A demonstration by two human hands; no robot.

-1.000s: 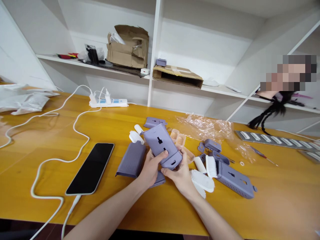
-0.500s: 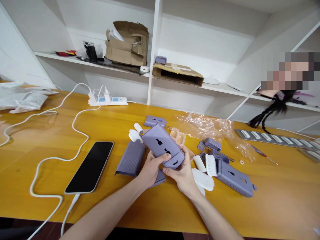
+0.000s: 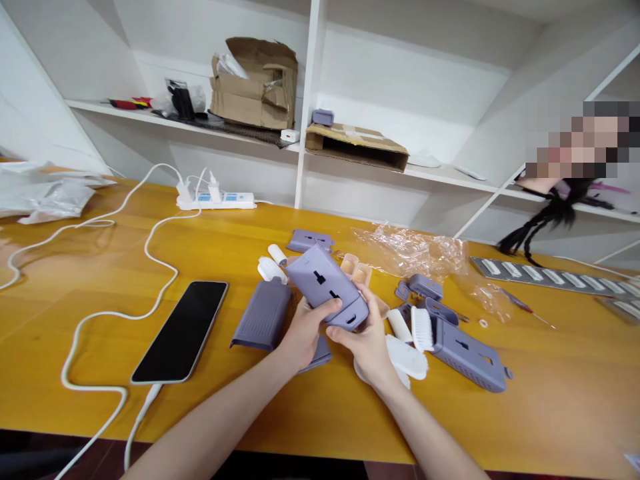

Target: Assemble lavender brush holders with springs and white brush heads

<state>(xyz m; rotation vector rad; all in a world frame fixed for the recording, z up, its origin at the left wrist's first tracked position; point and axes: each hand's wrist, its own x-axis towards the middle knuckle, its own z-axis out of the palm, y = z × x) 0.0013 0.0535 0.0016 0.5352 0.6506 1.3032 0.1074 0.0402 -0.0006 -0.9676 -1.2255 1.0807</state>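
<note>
While both hands (image 3: pixel 303 337) (image 3: pixel 367 343) grip a purple case (image 3: pixel 327 285), its interior is hidden.

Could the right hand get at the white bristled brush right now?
Probably yes, after letting go: the right hand grips the purple case, but the white bristled brush lies nearby to its right, uncovered.

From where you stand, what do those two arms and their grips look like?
The left forearm and right forearm are slim and bare: no sleeve, watch, cable or marking shows. The left grip and right grip are ordinary human hands, without gloves; no ring is visible, though some fingers are hidden.
</note>
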